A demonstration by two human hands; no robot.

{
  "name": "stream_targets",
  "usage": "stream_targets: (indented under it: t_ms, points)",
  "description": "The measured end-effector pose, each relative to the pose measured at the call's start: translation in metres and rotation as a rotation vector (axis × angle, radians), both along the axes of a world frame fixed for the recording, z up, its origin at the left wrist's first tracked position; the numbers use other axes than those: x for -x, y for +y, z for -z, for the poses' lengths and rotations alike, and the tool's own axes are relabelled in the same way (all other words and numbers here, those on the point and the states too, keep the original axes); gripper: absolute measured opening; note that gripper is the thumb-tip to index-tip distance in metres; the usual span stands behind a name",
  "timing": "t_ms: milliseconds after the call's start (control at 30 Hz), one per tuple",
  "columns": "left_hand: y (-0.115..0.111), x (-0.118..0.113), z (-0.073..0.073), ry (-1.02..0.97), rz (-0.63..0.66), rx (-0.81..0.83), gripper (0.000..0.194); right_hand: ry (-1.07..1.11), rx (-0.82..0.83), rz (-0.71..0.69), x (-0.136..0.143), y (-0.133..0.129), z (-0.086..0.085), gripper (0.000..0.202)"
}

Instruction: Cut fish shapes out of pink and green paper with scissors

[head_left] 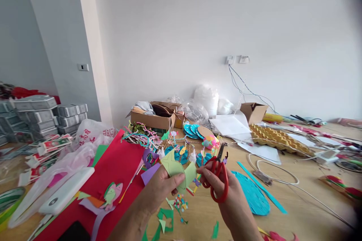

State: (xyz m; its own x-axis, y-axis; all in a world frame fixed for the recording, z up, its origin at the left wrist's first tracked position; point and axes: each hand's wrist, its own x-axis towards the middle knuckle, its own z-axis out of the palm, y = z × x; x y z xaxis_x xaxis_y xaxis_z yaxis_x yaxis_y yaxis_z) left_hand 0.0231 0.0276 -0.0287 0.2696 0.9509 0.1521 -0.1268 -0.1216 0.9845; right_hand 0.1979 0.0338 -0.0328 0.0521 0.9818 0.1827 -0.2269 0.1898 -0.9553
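Note:
My left hand (166, 184) pinches a piece of light green paper (173, 165) between thumb and fingers. The paper has pointed, cut edges, and faint drawn lines show on it. In my right hand (219, 180) are red-handled scissors (225, 186), their dark blades pointing up and away from the paper. The fingertips of my right hand are at the paper's right edge; whether they grip it is hard to tell. Below my hands lie green paper scraps (169, 220) and a small heap of colourful dots (181, 202) on the wooden table (198, 229).
Red paper sheets (118, 162) and a white power bank (66, 192) lie left. To the right are a turquoise oval (251, 194), a white cable (283, 180) and a yellow egg tray (278, 139). Cardboard boxes (151, 120) and plastic bags (206, 99) stand at the back.

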Motion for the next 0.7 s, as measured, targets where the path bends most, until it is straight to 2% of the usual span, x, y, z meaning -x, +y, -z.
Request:
stream_targets:
  t_ms: [267,367,500,700]
  points:
    - [0.004,0.003,0.001,0.026,0.056,0.025,0.037,-0.059,0.02,-0.073,0.001,0.007,0.013,0.043]
    - [0.005,0.004,0.002,0.033,0.059,0.028,0.036,-0.07,0.039,-0.081,0.003,0.007,0.013,0.04]
    - [0.005,0.005,0.003,0.019,0.001,0.043,0.032,-0.102,0.04,-0.086,0.007,0.005,0.007,0.037]
    - [0.01,0.006,0.009,-0.042,-0.09,0.078,0.029,-0.112,-0.044,0.022,0.015,0.007,0.007,0.037]
